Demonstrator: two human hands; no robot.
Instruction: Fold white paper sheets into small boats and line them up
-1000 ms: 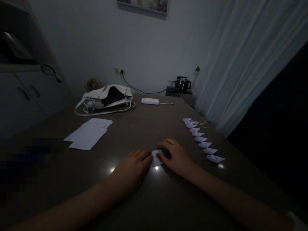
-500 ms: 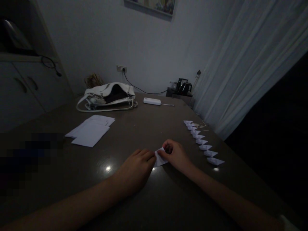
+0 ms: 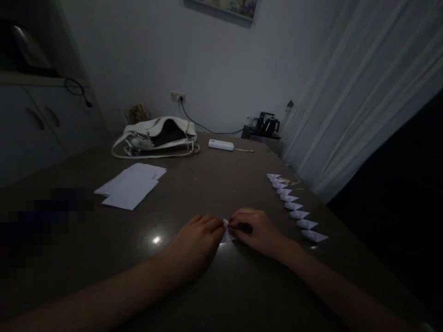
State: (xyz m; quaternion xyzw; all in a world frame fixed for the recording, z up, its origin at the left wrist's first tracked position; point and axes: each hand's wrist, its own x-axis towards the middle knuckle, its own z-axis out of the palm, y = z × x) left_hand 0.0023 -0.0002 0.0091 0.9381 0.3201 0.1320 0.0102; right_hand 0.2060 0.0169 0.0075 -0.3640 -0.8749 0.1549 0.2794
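Observation:
A small piece of white paper (image 3: 227,236) lies on the dark table between my two hands, partly folded and mostly covered by fingers. My left hand (image 3: 204,237) is closed over its left side, pressing it to the table. With thumb and fingertips together, my right hand (image 3: 255,230) pinches the paper's upper right part. Off to the right stands a slanting row of several folded paper boats (image 3: 298,215). A stack of white paper sheets (image 3: 130,186) rests on the table to the left.
A white handbag (image 3: 157,137) sits open at the back left, and a white power bank (image 3: 220,145) with a short strap lies right of it. A black kettle (image 3: 271,125) stands on a low stand beyond the table, near the white curtain (image 3: 332,92).
My right hand has closed in toward my left, folding the paper's upper right part over to the left. My left hand stays in place. The view has shifted slightly.

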